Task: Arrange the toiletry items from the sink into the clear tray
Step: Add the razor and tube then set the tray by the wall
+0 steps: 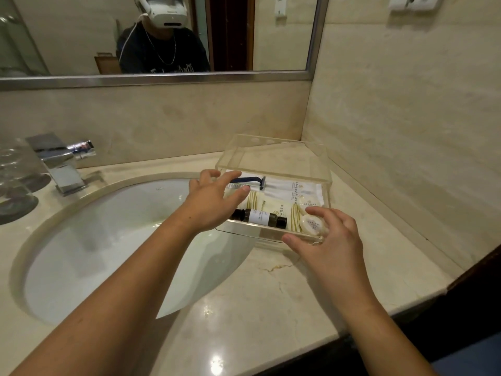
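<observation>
At a marble vanity, my two bare hands framed the clear tray (273,158), which sat on the countertop (271,299) to the right of the sink (122,240), its near left corner reaching out over the basin's rim. My left hand (214,202) was spread open at the tray's left end, fingers loose and curled around nothing, the fingertips over the handle end of the blue razor (250,181). My right hand (329,240) was open too, thumb against the tray's near wall and fingers arched over the right front corner; it hovered just above the round wrapped soap (313,225), and whether the fingertips touched it could not be told. Inside the tray, the razor lay along the far side across white sachets (295,189); cream-coloured packets (271,204) filled the middle; a small dark bottle (259,217) with a white label lay on its side along the near wall, between my two hands, beside the soap. A chrome faucet (61,164) stood at the basin's far left.
</observation>
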`<state>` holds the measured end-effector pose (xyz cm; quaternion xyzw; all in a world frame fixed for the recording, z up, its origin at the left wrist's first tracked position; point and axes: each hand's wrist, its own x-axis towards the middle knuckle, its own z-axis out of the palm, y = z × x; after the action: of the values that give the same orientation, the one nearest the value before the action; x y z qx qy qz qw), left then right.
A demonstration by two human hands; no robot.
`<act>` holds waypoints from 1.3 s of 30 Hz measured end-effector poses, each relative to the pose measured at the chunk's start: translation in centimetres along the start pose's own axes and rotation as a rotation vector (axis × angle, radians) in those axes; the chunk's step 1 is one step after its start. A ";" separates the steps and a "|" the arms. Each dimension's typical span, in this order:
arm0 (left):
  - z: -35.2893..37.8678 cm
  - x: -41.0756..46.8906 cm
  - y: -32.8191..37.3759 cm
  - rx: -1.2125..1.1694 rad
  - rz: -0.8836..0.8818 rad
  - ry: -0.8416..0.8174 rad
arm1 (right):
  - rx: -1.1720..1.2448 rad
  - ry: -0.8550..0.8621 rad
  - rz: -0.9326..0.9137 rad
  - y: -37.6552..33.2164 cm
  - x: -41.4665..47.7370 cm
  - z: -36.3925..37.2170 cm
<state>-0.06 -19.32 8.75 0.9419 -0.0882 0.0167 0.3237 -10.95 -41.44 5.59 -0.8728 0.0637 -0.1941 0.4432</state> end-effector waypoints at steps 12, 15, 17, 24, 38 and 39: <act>0.7 1.2 0.2 0.204 0.004 0.000 | -0.033 0.009 0.004 -0.3 0.6 0.9; 1.0 1.7 1.2 0.312 -0.030 -0.045 | -0.060 0.018 0.007 -0.1 0.8 1.3; 1.2 1.9 1.7 0.342 -0.054 -0.064 | -0.070 0.029 0.006 0.0 1.0 1.4; 1.6 2.6 2.1 0.430 -0.077 -0.079 | -0.090 0.036 -0.002 0.3 1.3 1.6; 1.7 2.7 2.1 0.445 -0.051 -0.113 | -0.100 0.034 0.013 0.3 2.6 1.4; 1.6 2.8 2.2 0.438 -0.058 -0.112 | -0.090 0.033 0.015 0.3 2.7 1.3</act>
<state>2.25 -22.42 9.06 0.9913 -0.0733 -0.0263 0.1062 -7.92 -41.45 5.44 -0.8881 0.0863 -0.2023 0.4037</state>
